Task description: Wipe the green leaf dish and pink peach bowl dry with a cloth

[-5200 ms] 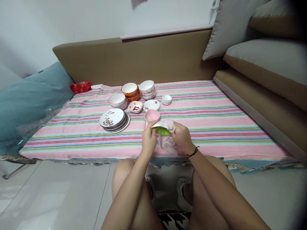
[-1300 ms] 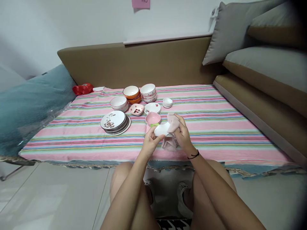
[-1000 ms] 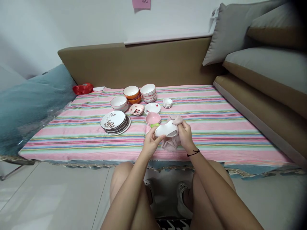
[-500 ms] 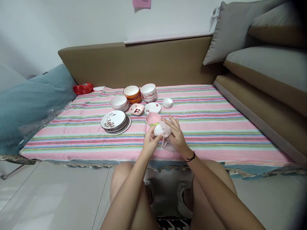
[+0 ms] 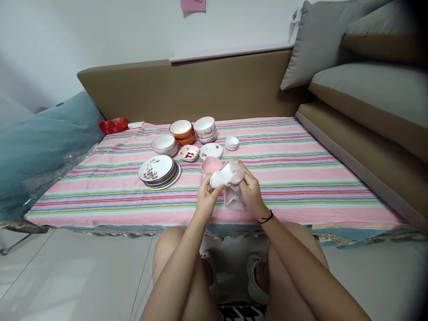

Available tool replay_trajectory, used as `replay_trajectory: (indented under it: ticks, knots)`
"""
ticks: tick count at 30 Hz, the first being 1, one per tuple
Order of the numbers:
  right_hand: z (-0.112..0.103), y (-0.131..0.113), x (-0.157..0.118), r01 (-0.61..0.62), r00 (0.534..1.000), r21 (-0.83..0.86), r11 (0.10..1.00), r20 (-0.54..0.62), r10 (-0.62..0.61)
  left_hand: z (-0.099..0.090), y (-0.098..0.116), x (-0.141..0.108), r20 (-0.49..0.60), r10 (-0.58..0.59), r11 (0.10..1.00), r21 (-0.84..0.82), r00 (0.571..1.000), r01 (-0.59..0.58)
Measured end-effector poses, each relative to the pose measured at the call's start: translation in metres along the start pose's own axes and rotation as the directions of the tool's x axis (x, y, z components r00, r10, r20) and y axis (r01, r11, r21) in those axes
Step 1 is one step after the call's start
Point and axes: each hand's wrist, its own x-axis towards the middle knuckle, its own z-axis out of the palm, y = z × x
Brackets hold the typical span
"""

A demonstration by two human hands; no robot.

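Note:
My left hand grips the near end of a small white dish between thumb and fingers. Its exact shape is partly hidden by the cloth. Over the dish's right side, my right hand holds a pale pink cloth, whose loose part hangs below. Both hands are above the striped tablecloth. Just behind the dish stands a pink bowl, with a flowered white plate stack beyond it.
To the left are stacked dark-rimmed plates, a white bowl and a squarish patterned dish. Farther back stand orange bowls, flowered bowls and tiny white dishes. Cushions pile at the right.
The white dish has turned in my hands, and the green patch on it no longer shows. The cloth has shifted and hangs more openly below my right hand.

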Motion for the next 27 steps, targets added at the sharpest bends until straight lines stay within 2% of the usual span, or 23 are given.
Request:
replay_trajectory:
  ticks: [3, 5, 6, 9, 11, 13, 16, 18, 22, 24, 27]
  knots:
    - [0.001, -0.004, -0.003, 0.224, 0.962, -0.099, 0.969, 0.18, -0.204, -0.001, -0.001, 0.001, -0.026, -0.005, 1.0, -0.026, 1.0, 0.005]
    - [0.002, -0.004, -0.002, 0.281, 0.941, -0.123, 0.952, 0.23, -0.248, -0.002, -0.001, 0.002, -0.03, -0.014, 0.999, -0.04, 0.999, 0.013]
    - [0.002, -0.004, -0.001, 0.27, 0.947, -0.127, 0.955, 0.216, -0.239, -0.002, -0.001, 0.002, -0.031, -0.019, 0.999, -0.046, 0.999, 0.017]
    - [0.003, 0.0, 0.003, 0.115, 0.992, -0.069, 0.991, 0.062, -0.11, -0.003, 0.0, 0.001, -0.043, -0.041, 0.996, -0.08, 0.998, 0.038]
    - [0.003, 0.002, 0.006, -0.028, 0.999, 0.033, 0.999, -0.041, 0.03, -0.004, 0.001, 0.0, -0.051, -0.069, 0.99, -0.129, 0.996, 0.062]
    - [0.002, 0.005, 0.008, -0.171, 0.977, 0.12, 0.978, -0.106, 0.184, -0.005, 0.003, 0.0, -0.062, -0.096, 0.977, -0.195, 0.993, 0.082]
    - [0.001, 0.009, 0.008, -0.327, 0.915, 0.243, 0.913, -0.161, 0.37, -0.007, 0.006, 0.001, -0.083, -0.128, 0.949, -0.299, 0.988, 0.097]
    - [0.001, 0.011, 0.009, -0.356, 0.889, 0.376, 0.855, -0.145, 0.434, -0.008, 0.006, 0.003, -0.093, -0.153, 0.934, -0.34, 0.984, 0.113]
    - [0.0, 0.011, 0.011, -0.328, 0.854, 0.645, 0.691, -0.112, 0.509, -0.009, 0.005, 0.004, -0.084, -0.211, 0.919, -0.357, 0.974, 0.168]
    - [-0.001, 0.011, 0.013, -0.335, 0.825, 0.699, 0.632, -0.107, 0.555, -0.008, 0.005, 0.004, -0.057, -0.226, 0.922, -0.335, 0.973, 0.194]
    - [-0.003, 0.011, 0.014, -0.384, 0.771, 0.703, 0.599, -0.112, 0.626, -0.007, 0.004, 0.002, 0.0, -0.236, 0.932, -0.282, 0.972, 0.227]
